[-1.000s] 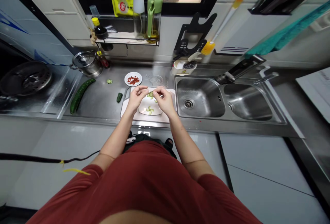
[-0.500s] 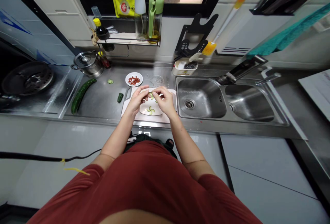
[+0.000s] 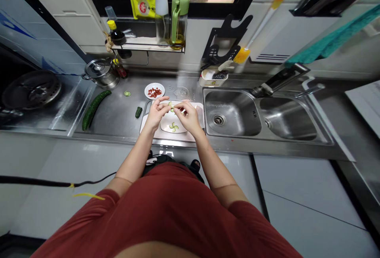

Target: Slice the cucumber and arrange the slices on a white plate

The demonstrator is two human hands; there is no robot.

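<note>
Both hands meet over a white plate, which lies on a light cutting board. Between the fingertips is a thin cucumber slice. My left hand pinches it between thumb and fingers from the left. From the right, my right hand grips it with its thumb and fingertips, its other fingers curled. Below them, a pinwheel of curved cucumber slices lies on the plate. The hands cover the plate's far part, where more green pieces show only partly.
A small dish of chopped red pieces stands behind the board. Leftward lie a cucumber stub, some round slices and a long cucumber. A steel pot is at the back left; a double sink borders the board's right.
The fingertips and the slice between them have moved slightly left. My left index finger has lifted a little, and the right fingers have shifted along the slice. The plate's pinwheel looks unchanged.
</note>
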